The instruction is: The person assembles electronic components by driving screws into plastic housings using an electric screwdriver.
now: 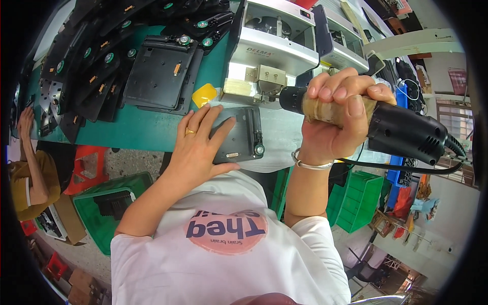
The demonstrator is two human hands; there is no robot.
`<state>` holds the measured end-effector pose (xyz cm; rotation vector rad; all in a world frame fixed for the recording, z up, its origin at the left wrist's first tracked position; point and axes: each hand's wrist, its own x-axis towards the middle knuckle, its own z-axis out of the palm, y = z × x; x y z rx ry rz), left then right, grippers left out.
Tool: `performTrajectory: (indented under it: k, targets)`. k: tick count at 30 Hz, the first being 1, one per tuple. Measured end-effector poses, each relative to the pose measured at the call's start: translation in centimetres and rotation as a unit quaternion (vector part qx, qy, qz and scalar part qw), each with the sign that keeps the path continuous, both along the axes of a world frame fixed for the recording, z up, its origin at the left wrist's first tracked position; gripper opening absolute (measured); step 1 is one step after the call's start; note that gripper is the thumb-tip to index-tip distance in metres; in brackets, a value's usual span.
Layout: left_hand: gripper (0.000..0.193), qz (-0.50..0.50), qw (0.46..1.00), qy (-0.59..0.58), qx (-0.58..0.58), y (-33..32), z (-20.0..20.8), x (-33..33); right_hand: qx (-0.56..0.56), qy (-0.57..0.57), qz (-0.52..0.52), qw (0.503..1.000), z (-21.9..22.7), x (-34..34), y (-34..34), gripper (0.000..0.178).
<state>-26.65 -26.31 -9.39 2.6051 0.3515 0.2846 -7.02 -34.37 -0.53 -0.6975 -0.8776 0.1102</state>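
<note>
My right hand (341, 114) is wrapped around an electric screwdriver (406, 131), black with a tape-wrapped grip. The tool is held up, its black nose (291, 99) pointing left beside a screw feeder (277, 51); its bit cannot be made out. My left hand (195, 145) lies with fingers spread over the left part of a dark plastic panel (243, 133). That panel rests flat at the table's near edge, with a small connector and a round green-rimmed part at its right side. Part of the panel is hidden under my fingers.
Several stacked black panels (155, 76) cover the left of the green table (127, 124). A yellow piece (204, 95) lies near the feeder, and a second feeder (345, 43) stands behind. Green crates (358, 198) sit on the floor. A co-worker's arm (33, 162) is at far left.
</note>
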Motion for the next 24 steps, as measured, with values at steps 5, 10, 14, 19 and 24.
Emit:
performTrajectory:
  k: [5, 10, 14, 19, 24]
  targets:
    - [0.095, -0.002, 1.0, 0.0, -0.016, 0.2, -0.2, -0.1, 0.001, -0.007, -0.013, 1.0, -0.5, 0.0, 0.6, 0.038]
    - [0.096, -0.014, 0.999, 0.011, -0.027, 0.2, -0.1, 0.1, -0.008, -0.013, 0.006, 1.0, -0.8, 0.0, 0.4, 0.04]
    - [0.098, -0.037, 0.998, 0.004, -0.045, 0.5, 0.0, 0.4, -0.004, -0.031, 0.061, 0.998, -0.3, 1.0, -2.2, 0.034]
    - [0.1, -0.035, 0.998, -0.008, -0.055, 0.7, -0.4, 0.8, -0.023, -0.011, 0.102, 0.994, -0.7, 1.2, -4.6, 0.031]
    - [0.101, -0.028, 0.999, -0.005, -0.044, 0.6, -0.3, 1.0, -0.041, -0.018, 0.106, 0.993, -1.5, 0.5, -5.7, 0.033]
